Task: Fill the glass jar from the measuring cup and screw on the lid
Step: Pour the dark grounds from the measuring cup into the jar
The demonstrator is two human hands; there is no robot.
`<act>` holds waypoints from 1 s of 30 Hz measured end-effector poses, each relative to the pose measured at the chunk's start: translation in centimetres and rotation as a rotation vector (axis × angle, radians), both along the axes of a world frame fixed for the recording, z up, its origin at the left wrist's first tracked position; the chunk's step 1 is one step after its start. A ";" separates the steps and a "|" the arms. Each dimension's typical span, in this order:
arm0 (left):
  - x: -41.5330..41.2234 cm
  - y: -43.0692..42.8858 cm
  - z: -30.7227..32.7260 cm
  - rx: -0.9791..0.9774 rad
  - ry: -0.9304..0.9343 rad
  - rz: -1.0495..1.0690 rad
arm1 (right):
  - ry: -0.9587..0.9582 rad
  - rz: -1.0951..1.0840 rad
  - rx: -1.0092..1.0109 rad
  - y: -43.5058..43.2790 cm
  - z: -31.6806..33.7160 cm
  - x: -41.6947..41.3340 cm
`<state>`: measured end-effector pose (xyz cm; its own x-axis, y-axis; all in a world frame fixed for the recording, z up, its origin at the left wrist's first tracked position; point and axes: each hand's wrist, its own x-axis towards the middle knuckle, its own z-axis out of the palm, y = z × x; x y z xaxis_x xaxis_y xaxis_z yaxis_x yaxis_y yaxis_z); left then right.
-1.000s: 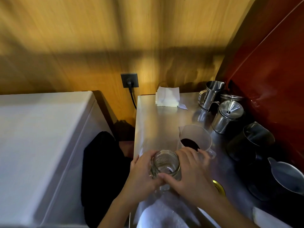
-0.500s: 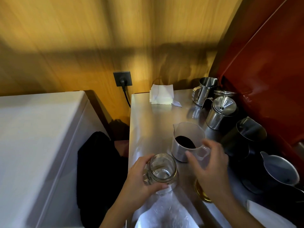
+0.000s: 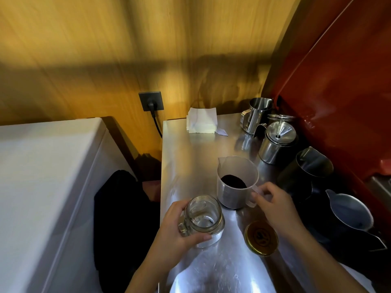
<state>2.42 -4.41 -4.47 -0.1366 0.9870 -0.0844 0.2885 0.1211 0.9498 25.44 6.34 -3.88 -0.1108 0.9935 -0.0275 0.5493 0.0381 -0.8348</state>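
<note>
On the steel counter point(image 3: 190, 149), near its front edge, the open glass jar point(image 3: 203, 218) is stood upright and is gripped around its side by the left hand point(image 3: 175, 229), fingers and thumb wrapped closed on the glass. The measuring cup point(image 3: 237, 182) — translucent, with dark grounds in the bottom — is set just beside the jar at about 1 o'clock, its spout turned to 11 o'clock and its handle to 4 o'clock. That handle is met by the right hand point(image 3: 275, 206), whose fingers are curled at it; whether the grip is fully closed cannot be told. The right hand is the nearer one, so the cup would likely be lifted and tipped leftward over the jar's mouth. The gold lid point(image 3: 261, 237) lies flat at 3 o'clock from the jar — not yet fitted.
</note>
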 end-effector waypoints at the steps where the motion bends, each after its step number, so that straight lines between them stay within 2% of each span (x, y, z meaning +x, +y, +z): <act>1: 0.0 0.0 0.0 0.001 -0.001 0.001 | 0.064 0.005 -0.007 0.2 0.2 0.0; 5: 0.1 0.0 -0.1 0.013 0.002 0.015 | 0.414 -0.057 -0.016 1.0 1.3 -0.5; 7: 0.1 0.0 0.0 0.018 0.008 0.014 | 0.488 -0.061 -0.013 1.1 1.5 -0.6; 13: 0.3 0.0 -0.3 0.012 -0.027 0.019 | 0.523 0.005 -0.039 0.7 1.3 -0.7; 21: 1.0 -0.4 -0.8 0.036 0.044 0.036 | 0.561 -0.134 0.134 0.4 2.7 -0.7; 25: 1.9 -0.5 -1.0 0.064 0.081 0.092 | 0.585 -0.153 0.140 0.9 3.9 -0.3; 30: 2.0 0.1 -1.4 0.053 0.040 0.119 | 0.571 -0.030 0.258 1.7 6.4 0.2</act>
<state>4.44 -4.34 -5.90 -0.2553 0.9666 -0.0243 0.3130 0.1064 0.9438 25.61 8.01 2.53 -0.0093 0.9630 0.2694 0.0234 0.2695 -0.9627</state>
